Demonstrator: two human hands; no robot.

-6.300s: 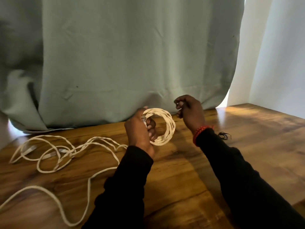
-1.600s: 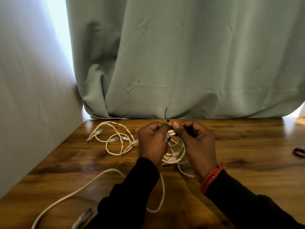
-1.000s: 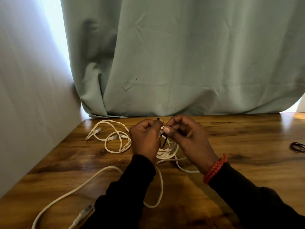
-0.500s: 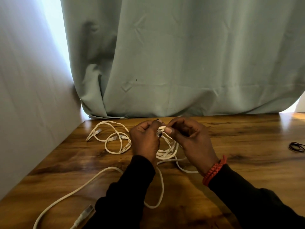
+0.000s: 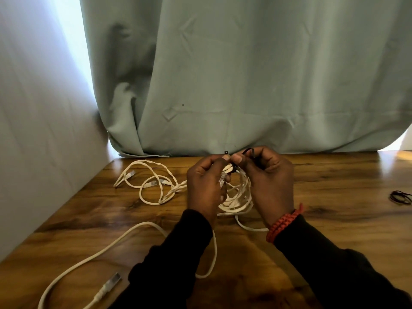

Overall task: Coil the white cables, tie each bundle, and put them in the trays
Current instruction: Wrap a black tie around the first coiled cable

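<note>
Item, nearest, at 7 o'clock: a loose white cable (image 5: 124,240) lies in a long arc across the wooden table (image 5: 334,197), its clear plug (image 5: 112,281) resting close to the near edge; one loop of it passes under the left sleeve (image 5: 178,253).

Item, 5 o'clock: right sleeve (image 5: 334,270), black, with a red braided wristband (image 5: 283,221) at the cuff.

Item, centre: coiled white cable bundle (image 5: 237,197), held up between both hands, its lower turns touching or just above the table; which, cannot be told. The hands cover much of the coil's sides.

Item: left hand (image 5: 205,186), fingers curled round the left side of the bundle, a clear plug showing against the palm, thumb and forefinger pinching at the top of the coil.

Item: right hand (image 5: 267,181), fingers curled, thumb and forefinger pinching a thin black tie (image 5: 248,151) where it crosses the top of the bundle; the tie's small black head stands up between the two thumbs.

Item, 10 o'clock: further white cables (image 5: 153,186), tangled in loops with several plugs, beside the left hand.

Item, 3 o'clock, well apart: a small heap of black ties (image 5: 401,197) at the frame's edge.

Item, farthest, 12 o'clock: pale green curtain (image 5: 245,74) hanging to the table's back edge; a white wall (image 5: 33,130) at 9 o'clock.
</note>
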